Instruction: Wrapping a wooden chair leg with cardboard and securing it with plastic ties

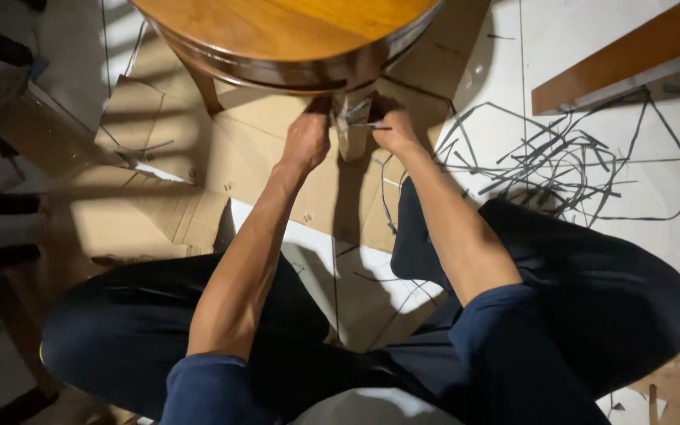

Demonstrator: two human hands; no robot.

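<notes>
While the person sits on the floor with knees spread in dark trousers [592,299], both bare forearms reach forward under the rim of a round wooden table [293,39], whose polished tabletop fills the upper part of the head view. The left hand [306,140] is curled into a closed grip at the left side of a pale table leg [353,130], touching it just below the dark apron of the table; what exactly its fingers clasp is hidden by the hand itself. The right hand [393,126] is at the right side of the same leg, its grip closed on a thin dark strap [367,126] that runs across the leg towards the left hand. The leg stands upright on flattened cardboard [261,157] spread over the pale tiled floor [584,39]. A second, darker leg [202,90] of the table shows further left, partly in shadow. To the right of the right forearm, a loose tangle of dark straps [560,165] lies on the tiles, well apart from the hands. A wooden plank [623,51] crosses the upper right corner. Strong light falls in patches across the cardboard between the person's knees.
</notes>
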